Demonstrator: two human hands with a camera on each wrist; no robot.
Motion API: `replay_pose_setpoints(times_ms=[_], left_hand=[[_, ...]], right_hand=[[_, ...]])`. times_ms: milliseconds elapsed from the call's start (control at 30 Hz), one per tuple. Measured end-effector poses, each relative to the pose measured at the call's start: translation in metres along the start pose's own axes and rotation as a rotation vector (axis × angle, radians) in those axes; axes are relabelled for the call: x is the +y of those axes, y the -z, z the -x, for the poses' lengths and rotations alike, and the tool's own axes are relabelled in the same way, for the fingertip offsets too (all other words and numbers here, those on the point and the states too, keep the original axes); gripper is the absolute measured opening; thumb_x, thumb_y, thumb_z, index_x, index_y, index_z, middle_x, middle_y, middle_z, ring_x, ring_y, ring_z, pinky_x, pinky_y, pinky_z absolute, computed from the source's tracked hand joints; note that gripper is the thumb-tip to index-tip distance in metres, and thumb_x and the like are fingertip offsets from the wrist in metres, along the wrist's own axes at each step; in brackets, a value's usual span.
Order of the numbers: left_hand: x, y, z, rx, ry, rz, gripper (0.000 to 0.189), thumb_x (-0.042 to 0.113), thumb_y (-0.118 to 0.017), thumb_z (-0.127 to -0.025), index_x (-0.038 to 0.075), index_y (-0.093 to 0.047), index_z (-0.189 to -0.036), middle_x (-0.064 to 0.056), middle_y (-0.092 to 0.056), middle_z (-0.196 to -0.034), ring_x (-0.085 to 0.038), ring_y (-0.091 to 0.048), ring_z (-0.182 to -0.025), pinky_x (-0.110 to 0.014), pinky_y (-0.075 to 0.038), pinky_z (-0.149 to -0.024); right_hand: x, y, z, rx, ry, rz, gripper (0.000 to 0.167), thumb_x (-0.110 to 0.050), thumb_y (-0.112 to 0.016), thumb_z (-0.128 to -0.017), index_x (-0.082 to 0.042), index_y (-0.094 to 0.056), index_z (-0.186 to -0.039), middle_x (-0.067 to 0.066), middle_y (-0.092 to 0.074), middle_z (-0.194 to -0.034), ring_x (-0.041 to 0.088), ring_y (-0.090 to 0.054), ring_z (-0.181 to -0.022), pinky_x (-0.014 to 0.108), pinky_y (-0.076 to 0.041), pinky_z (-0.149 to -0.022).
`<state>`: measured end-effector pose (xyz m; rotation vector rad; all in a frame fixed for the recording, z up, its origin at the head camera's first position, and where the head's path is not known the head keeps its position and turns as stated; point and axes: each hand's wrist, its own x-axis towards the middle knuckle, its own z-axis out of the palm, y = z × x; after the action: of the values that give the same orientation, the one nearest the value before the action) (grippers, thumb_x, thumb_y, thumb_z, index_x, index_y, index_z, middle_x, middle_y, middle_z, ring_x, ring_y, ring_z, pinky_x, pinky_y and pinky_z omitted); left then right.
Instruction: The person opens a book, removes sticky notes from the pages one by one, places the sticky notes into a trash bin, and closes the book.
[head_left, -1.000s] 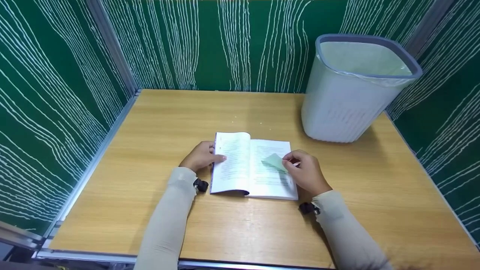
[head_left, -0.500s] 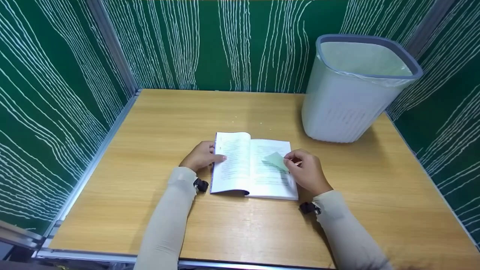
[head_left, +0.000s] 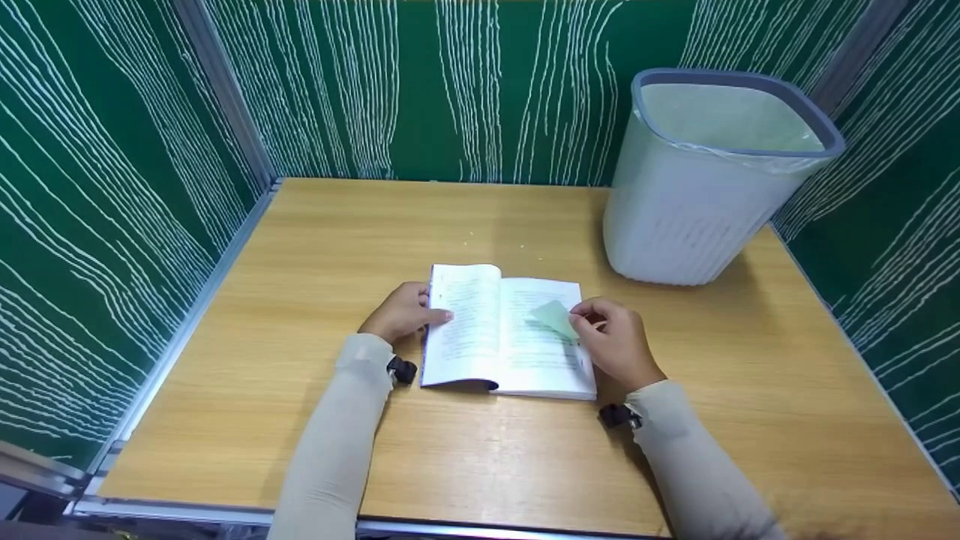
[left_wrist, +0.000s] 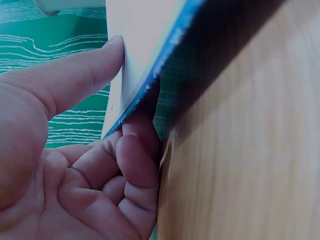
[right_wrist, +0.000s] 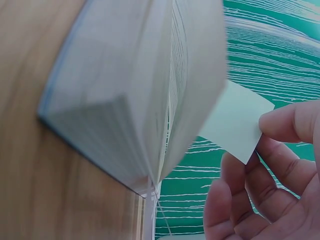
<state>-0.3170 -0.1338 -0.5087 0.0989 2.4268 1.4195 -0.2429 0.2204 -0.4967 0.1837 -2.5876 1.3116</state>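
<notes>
An open book [head_left: 465, 330] lies on the wooden table with printed pages facing up. At its left edge my left hand [head_left: 405, 313] grips it, thumb on the page and fingers curled beneath the blue-edged cover [left_wrist: 165, 55], as the left wrist view shows. Over the right-hand page, my right hand [head_left: 613, 337] pinches one corner of a pale green sticky note [head_left: 553, 319] between thumb and fingers. In the right wrist view the sticky note [right_wrist: 235, 120] looks flat, its far end overlapped by the book's page edges [right_wrist: 200, 90].
A white trash bin [head_left: 690, 202] with a grey rim and a liner stands at the back right of the table [head_left: 337, 225]. Green panels [head_left: 420, 90] with white wavy lines enclose the back and both sides. Small pale specks dot the table behind the book.
My right hand has shifted very slightly to the right and the green sticky note has moved a little with it. My left hand and the book have stayed in place.
</notes>
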Motion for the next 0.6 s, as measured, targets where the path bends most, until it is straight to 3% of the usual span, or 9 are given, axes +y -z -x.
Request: replay_pose_setpoints(times_ms=[267,600], left_hand=[[0.0005,0.0001,0.0010,-0.005,-0.004,0.028,0.032,0.022,-0.083,-0.090,0.014,-0.069,-0.118,-0.003,-0.072,-0.092,-0.014,-0.052,-0.063,-0.027,-0.042,-0.057],[-0.0007,0.0004,-0.0002,-0.006,-0.027,0.021,0.033,0.020,-0.083,-0.089,0.014,-0.068,-0.117,0.000,-0.067,-0.082,-0.013,-0.050,-0.061,-0.025,-0.040,-0.056]], right_hand=[[0.0005,0.0027,0.0000,-0.004,-0.038,-0.011,0.013,-0.023,-0.068,-0.099,-0.014,-0.075,-0.104,0.003,-0.072,-0.101,0.020,-0.064,-0.092,0.030,-0.054,-0.078],[0.0010,0.0036,0.0006,0.041,0.013,-0.014,0.010,-0.019,-0.069,-0.099,-0.012,-0.076,-0.101,0.004,-0.073,-0.098,0.019,-0.064,-0.089,0.022,-0.052,-0.073]])
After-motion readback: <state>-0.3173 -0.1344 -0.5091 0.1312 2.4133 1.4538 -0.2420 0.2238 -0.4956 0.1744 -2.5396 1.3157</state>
